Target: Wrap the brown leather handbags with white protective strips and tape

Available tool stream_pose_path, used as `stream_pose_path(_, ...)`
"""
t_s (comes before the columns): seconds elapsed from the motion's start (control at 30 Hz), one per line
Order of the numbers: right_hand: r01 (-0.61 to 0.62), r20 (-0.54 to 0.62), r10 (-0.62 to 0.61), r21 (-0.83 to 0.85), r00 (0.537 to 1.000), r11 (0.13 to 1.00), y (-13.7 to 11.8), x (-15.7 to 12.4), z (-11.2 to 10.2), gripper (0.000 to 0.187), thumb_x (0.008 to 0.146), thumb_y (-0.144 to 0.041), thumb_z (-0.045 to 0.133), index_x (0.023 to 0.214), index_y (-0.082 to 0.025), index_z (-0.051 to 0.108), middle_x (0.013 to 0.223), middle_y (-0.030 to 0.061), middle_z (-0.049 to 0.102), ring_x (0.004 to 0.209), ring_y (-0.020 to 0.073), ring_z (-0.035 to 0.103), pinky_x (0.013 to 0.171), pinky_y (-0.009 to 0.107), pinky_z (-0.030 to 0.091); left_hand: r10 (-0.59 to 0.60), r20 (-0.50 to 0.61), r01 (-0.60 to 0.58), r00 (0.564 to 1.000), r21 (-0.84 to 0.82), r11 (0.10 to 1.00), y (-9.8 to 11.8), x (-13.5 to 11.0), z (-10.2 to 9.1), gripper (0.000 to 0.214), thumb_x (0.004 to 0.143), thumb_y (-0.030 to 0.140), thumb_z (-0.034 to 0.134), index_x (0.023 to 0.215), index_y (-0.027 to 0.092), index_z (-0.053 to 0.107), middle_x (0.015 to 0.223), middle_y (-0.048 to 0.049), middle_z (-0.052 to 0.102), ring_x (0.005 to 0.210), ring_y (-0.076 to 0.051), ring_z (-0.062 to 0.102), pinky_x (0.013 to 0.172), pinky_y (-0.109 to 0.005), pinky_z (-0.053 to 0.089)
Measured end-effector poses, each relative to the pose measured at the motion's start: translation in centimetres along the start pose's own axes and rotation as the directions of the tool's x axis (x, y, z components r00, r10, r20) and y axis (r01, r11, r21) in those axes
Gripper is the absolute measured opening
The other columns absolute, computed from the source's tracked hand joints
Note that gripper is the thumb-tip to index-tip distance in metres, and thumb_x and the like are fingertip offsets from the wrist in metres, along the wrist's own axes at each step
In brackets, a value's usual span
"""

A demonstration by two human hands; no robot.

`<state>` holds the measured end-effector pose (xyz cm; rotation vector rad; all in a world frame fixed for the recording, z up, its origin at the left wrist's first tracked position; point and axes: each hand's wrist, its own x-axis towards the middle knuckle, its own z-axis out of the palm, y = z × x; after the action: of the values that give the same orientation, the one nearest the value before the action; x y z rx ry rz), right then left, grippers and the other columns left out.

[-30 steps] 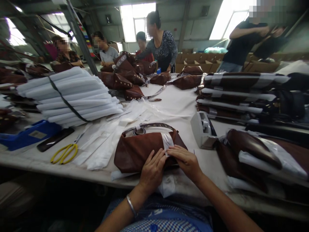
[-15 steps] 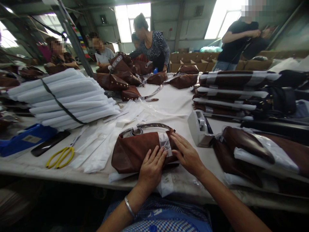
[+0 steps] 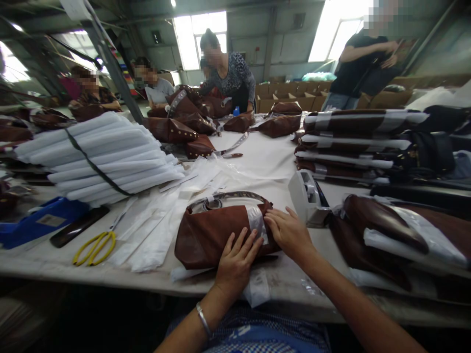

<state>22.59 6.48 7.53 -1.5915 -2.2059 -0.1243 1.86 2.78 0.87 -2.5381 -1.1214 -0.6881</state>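
A brown leather handbag (image 3: 209, 235) lies on the table in front of me, its studded strap (image 3: 239, 196) arched along the far side. Clear plastic wrap (image 3: 257, 223) bands the bag near its right end. My left hand (image 3: 235, 260) rests on the bag's front with fingers spread, the tips reaching the plastic. At the bag's right end, my right hand (image 3: 289, 233) lies against the leather with its fingers stretched out. White padding (image 3: 189, 273) shows under the bag's near edge.
Yellow-handled scissors (image 3: 94, 247), a dark phone-like slab (image 3: 79, 226) and a blue bin (image 3: 44, 220) sit left, before strapped white sheets (image 3: 106, 157). A tape dispenser (image 3: 307, 198) and wrapped brown bags (image 3: 397, 235) stand right. Several people work beyond.
My right hand has closed in on the bag's right end, its fingers now lying against it. My left hand stays on the front, fingers spread a little wider. The view has shifted slightly.
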Motion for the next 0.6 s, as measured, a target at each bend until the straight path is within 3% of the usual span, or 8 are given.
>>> stream_pose_path(0.13, 0.071, 0.023, -0.072, 0.061, 0.997, 0.996, 1.0, 2.2, 1.2, 0.044, 0.105, -0.028, 0.034, 0.137, -0.012, 0.058, 0.143, 0.0132, 0.057, 0.139, 0.0264, 0.046, 0.117, 0.050, 0.035, -0.008, -0.002, 0.008, 1.000, -0.009, 1.000, 0.1, 0.0, -0.1, 0.053, 0.101, 0.023, 0.038, 0.154, 0.029, 0.036, 0.161, 0.0055, 0.030, 0.151, -0.022, 0.025, 0.125, -0.046, 0.018)
stream_pose_path(0.27, 0.066, 0.064, -0.078, 0.173, 0.995, 0.983, 3.3, 3.9, 3.1, 0.043, 0.104, -0.027, 0.032, 0.132, -0.018, 0.063, 0.134, 0.0097, 0.065, 0.130, 0.0229, 0.054, 0.113, 0.045, 0.043, -0.012, -0.040, 0.011, 0.999, -0.035, 0.999, 0.0, 0.1, 0.0, 0.053, 0.100, 0.021, 0.038, 0.152, 0.028, 0.039, 0.160, 0.0054, 0.033, 0.150, -0.021, 0.027, 0.126, -0.045, 0.013)
stream_pose_path(0.33, 0.063, 0.086, -0.074, 0.116, 0.994, 0.991, 4.6, 5.1, 3.3, 0.040, 0.103, -0.030, 0.037, 0.133, -0.019, 0.062, 0.136, 0.0107, 0.063, 0.131, 0.0267, 0.053, 0.112, 0.051, 0.041, -0.011, -0.057, 0.009, 0.998, -0.033, 0.999, 0.0, 0.1, 0.2, 0.052, 0.100, 0.021, 0.037, 0.151, 0.028, 0.041, 0.160, 0.0057, 0.032, 0.150, -0.021, 0.027, 0.127, -0.044, 0.012)
stream_pose_path(0.4, 0.074, 0.143, -0.082, 0.065, 0.986, 0.995, 5.9, 6.4, 3.1, 0.038, 0.101, -0.036, 0.043, 0.129, -0.021, 0.065, 0.136, 0.0123, 0.062, 0.129, 0.0310, 0.054, 0.108, 0.056, 0.042, -0.008, -0.069, 0.009, 0.998, 0.021, 1.000, 0.0, 0.2, 0.4, 0.052, 0.099, 0.024, 0.039, 0.150, 0.029, 0.043, 0.161, 0.0057, 0.031, 0.150, -0.022, 0.028, 0.126, -0.045, 0.017)
stream_pose_path(0.47, 0.145, 0.184, -0.163, 0.108, 0.969, 0.984, 7.1, 7.2, 2.8, 0.040, 0.100, -0.048, 0.045, 0.114, -0.022, 0.072, 0.128, 0.0133, 0.065, 0.119, 0.0306, 0.061, 0.102, 0.052, 0.049, 0.013, -0.069, 0.000, 0.998, 0.184, 0.983, 0.1, 0.3, 0.4, 0.052, 0.098, 0.032, 0.042, 0.149, 0.031, 0.044, 0.161, 0.0039, 0.032, 0.148, -0.025, 0.032, 0.123, -0.048, 0.026)
stream_pose_path(0.53, 0.272, 0.105, -0.297, 0.203, 0.949, 0.941, 8.0, 7.6, 3.0, 0.052, 0.095, -0.066, 0.044, 0.093, -0.025, 0.076, 0.114, 0.0146, 0.070, 0.102, 0.0282, 0.069, 0.089, 0.042, 0.057, 0.155, -0.084, -0.091, 0.984, 0.508, 0.857, 0.1, 0.3, 0.2, 0.052, 0.095, 0.045, 0.046, 0.145, 0.035, 0.051, 0.156, -0.0004, 0.042, 0.141, -0.031, 0.045, 0.114, -0.056, 0.040)
stream_pose_path(0.57, 0.323, -0.002, -0.332, 0.236, 0.943, 0.917, 8.2, 7.9, 3.4, 0.057, 0.091, -0.075, 0.043, 0.085, -0.028, 0.076, 0.104, 0.0151, 0.072, 0.092, 0.0271, 0.071, 0.080, 0.039, 0.059, 0.353, -0.074, -0.192, 0.933, 0.727, 0.660, -0.1, 0.4, 0.0, 0.049, 0.093, 0.051, 0.046, 0.138, 0.037, 0.059, 0.147, -0.0049, 0.054, 0.130, -0.034, 0.056, 0.103, -0.060, 0.049)
stream_pose_path(0.6, 0.372, -0.119, -0.353, 0.257, 0.928, 0.892, 8.2, 8.5, 4.1, 0.059, 0.088, -0.079, 0.044, 0.074, -0.030, 0.074, 0.092, 0.0153, 0.072, 0.079, 0.0247, 0.071, 0.069, 0.036, 0.058, 0.605, 0.002, -0.268, 0.796, 0.898, 0.349, -0.4, 0.4, 0.0, 0.043, 0.091, 0.055, 0.048, 0.128, 0.043, 0.065, 0.136, -0.0069, 0.064, 0.117, -0.035, 0.065, 0.087, -0.060, 0.057)
